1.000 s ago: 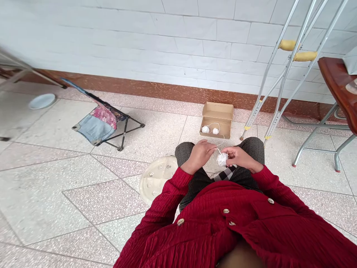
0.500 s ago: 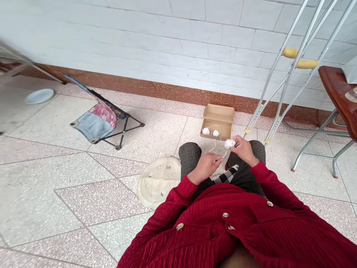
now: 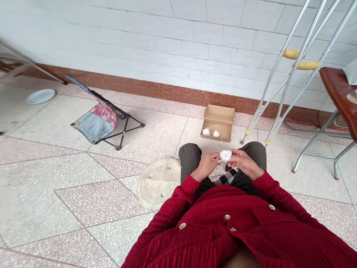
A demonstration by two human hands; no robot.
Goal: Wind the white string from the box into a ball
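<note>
A ball of white yarn [image 3: 225,155] sits between my two hands, above my knees. My right hand [image 3: 245,163] grips it from the right with thumb and fingers. On its left side, my left hand [image 3: 206,164] pinches the yarn strand close against the ball. The strand [image 3: 219,146] runs up from there to an open cardboard box [image 3: 224,131] on the floor. Inside the box lie two smaller white yarn balls, one at the left [image 3: 206,131] and one near the middle [image 3: 216,133].
A round cream mat with holes [image 3: 156,178] lies left of my knees. Farther left are a folding chair [image 3: 100,123] and a pale round dish [image 3: 41,96]. Metal crutches [image 3: 284,85] lean on the wall at right, beside a brown folding stool [image 3: 337,93].
The ball has come lower and a little left, and its visible face has turned. My hands have closed together around it; before, they were apart with a length of strand between them.
</note>
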